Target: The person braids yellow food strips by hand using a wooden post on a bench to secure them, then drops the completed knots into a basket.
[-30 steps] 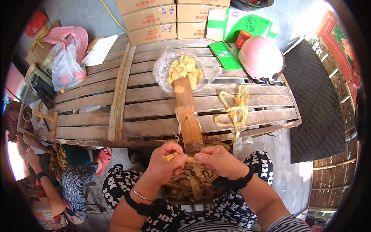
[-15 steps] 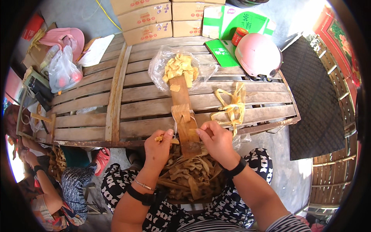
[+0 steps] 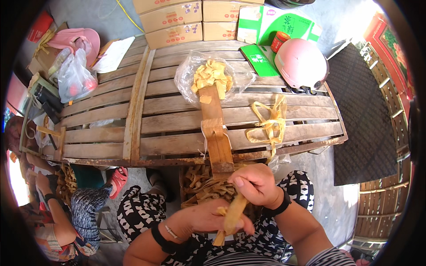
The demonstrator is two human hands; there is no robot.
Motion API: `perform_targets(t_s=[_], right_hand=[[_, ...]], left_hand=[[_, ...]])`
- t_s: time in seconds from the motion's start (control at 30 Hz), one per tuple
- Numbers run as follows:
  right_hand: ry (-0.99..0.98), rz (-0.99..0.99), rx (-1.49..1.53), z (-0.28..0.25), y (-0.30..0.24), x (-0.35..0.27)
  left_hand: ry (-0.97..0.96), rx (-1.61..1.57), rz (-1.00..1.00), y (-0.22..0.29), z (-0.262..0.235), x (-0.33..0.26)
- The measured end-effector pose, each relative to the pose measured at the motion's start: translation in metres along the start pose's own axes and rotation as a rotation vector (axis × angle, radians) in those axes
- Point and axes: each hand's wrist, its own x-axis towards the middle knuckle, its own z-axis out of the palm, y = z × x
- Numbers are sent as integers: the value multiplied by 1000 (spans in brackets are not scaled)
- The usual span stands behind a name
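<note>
A long yellowish-brown strip (image 3: pixel 235 212), flat and pliable, is stretched between my hands over my lap. My right hand (image 3: pixel 257 184) pinches its upper end, thumb on top. Lower down, my left hand (image 3: pixel 212 216) has the strip running through its fingers, with a short tail below. Just beyond lies a narrow wooden board (image 3: pixel 218 148) with a raised block across it, its near end jutting past the table edge. Under that end, a container of curled brown strips (image 3: pixel 206 181) sits between my knees, partly hidden by my hands.
On the slatted table (image 3: pixel 173 124), a clear plastic bag (image 3: pixel 184 80) holds folded yellow pieces (image 3: pixel 213 73). Yellow ribbon-like strips (image 3: pixel 271 124) lie to the right. Behind are a pink helmet (image 3: pixel 299 62) and stacked cartons (image 3: pixel 175 37). Another person (image 3: pixel 55 221) sits at left.
Both hands have drawn back from the board toward my lap. A longer strip now runs between them, and the board's near end is uncovered.
</note>
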Motion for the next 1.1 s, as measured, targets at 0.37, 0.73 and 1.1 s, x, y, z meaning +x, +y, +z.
perform_targets(t_s=[0.37,0.73,1.1], right_hand=[[-144,1157,1242,25,-10,-10],[-19,341,23,18,3,-17],[-246,909,631,6,-9,-10]], left_hand=[[856,1221,627,-8,-25,-1],[983,1306,227,-5,-22,1],[966,322,651,12,-30,-22]])
